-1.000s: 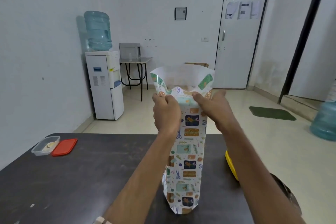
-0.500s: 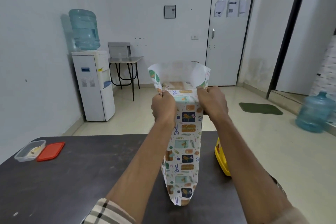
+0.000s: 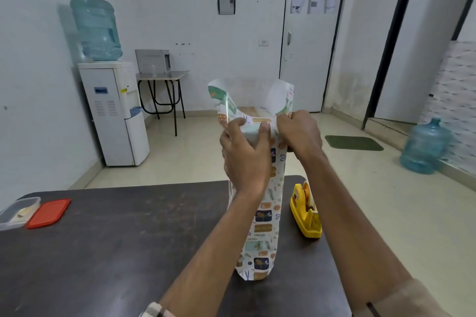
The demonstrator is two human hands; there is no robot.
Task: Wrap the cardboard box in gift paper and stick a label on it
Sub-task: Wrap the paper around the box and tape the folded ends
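Currently closing the top end, by the look of it: cardboard box (image 3: 253, 111) upright at centre of frame, foot on dark table (image 3: 116, 239), sleeved in gift paper (image 3: 262, 225) with upper flaps flaring open. Gripping paper with both: left hand (image 3: 244, 154) curled round the near flap, right hand (image 3: 298, 134) pinching the right-side edge. Next, probably: creasing flaps flat, then reaching for yellow tape dispenser (image 3: 306, 213) just right of box. Lower left: clear tub (image 3: 18, 211), uncovered, holding something small and pale, unidentifiable; red lid (image 3: 49, 212) alongside
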